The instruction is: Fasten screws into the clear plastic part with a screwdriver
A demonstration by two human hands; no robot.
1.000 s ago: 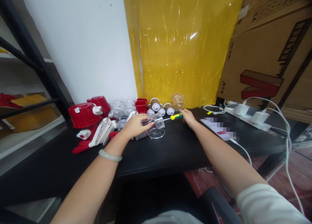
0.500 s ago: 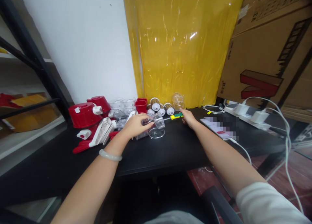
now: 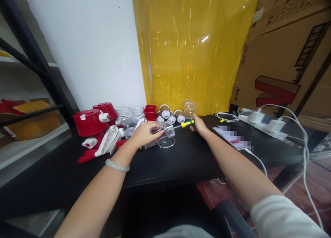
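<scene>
My left hand [image 3: 144,133] is closed around a clear plastic part [image 3: 165,132] that rests on the black table [image 3: 181,158]; a pale bangle sits on that wrist. My right hand [image 3: 198,125] reaches to the back of the table and pinches the yellow-and-green handle of a screwdriver [image 3: 186,123], whose thin shaft points left towards the clear part. Behind them stand small clear and white cylindrical parts [image 3: 172,113] in a row.
Red lidded housings [image 3: 90,121], white and red handle pieces [image 3: 106,143] and clear cups lie at the back left. A phone [image 3: 231,136], chargers and white cables [image 3: 269,122] fill the right side. Yellow film [image 3: 191,48], cardboard boxes and a shelf rack surround the table.
My right hand has closed on the screwdriver's handle and lifted it slightly off the table. My left hand has stayed on the clear part.
</scene>
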